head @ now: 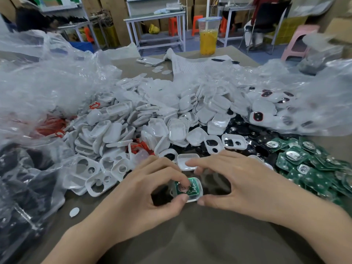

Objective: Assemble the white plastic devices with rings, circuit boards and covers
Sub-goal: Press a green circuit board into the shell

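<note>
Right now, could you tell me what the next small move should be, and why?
Probably lower the white cover onto the shell: the circuit board already sits inside it, pinned by the left hand, and the right hand touches the cover with its fingers.
</note>
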A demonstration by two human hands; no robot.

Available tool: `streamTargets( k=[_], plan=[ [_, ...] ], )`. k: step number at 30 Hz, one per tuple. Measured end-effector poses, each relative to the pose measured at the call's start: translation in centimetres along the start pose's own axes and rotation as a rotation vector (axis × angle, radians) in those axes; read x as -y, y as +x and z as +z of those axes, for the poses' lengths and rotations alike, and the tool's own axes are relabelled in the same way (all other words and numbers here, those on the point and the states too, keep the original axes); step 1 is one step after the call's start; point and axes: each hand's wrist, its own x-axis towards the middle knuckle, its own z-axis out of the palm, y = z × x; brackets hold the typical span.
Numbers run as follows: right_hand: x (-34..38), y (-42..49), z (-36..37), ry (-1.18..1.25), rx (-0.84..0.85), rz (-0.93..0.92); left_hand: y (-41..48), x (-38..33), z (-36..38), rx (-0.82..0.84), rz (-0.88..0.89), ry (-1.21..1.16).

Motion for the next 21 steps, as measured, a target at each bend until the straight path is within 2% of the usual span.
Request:
streamTargets(
  k=[21],
  plan=[
    [-0.03, 0.19, 0.43, -0.012, 0.01, 0.013, 0.03, -0.04, 0.25, 0.039, -0.014, 0.023]
  ],
)
